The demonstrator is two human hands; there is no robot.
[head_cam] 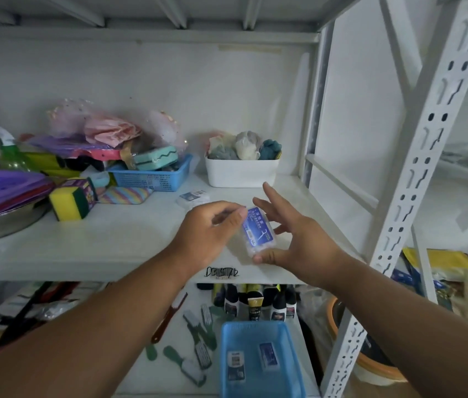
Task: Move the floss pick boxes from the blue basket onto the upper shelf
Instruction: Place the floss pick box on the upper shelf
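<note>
1. Left of both hands, on the upper shelf [106, 242], a yellow-and-green sponge [67, 203] sits beside a stack of purple plates [3, 188]; behind them, a small blue mesh basket [152, 176] holds assorted items.
2. Beyond the fingertips of the left hand [208, 231], one floss pick box [193, 197] lies flat on the shelf surface, well apart from either hand.
3. Left hand: fingers curled, with the fingertips bunched together against the upper left edge of a second floss pick box, the held box [258, 232]. Whether they press on it or only touch it cannot be told.
4. Held box: blue label facing up, tilted, positioned between the two hands just above the front part of the shelf.
5. Right hand [293, 242]: thumb [266, 257] under the lower end of the held box, one bent finger at its right side; the index finger extends up and away, spread apart from the box.
6. Behind the extended right index finger, a white bin [241, 173] with bundled cloth items stands at the rear of the shelf.
7. Below both wrists, on the lower shelf, the blue basket [258, 328] contains two remaining boxes [268, 357], lying apart from each other.
8. Right of the right hand, a perforated white upright [416, 179] frames the rack.
</note>
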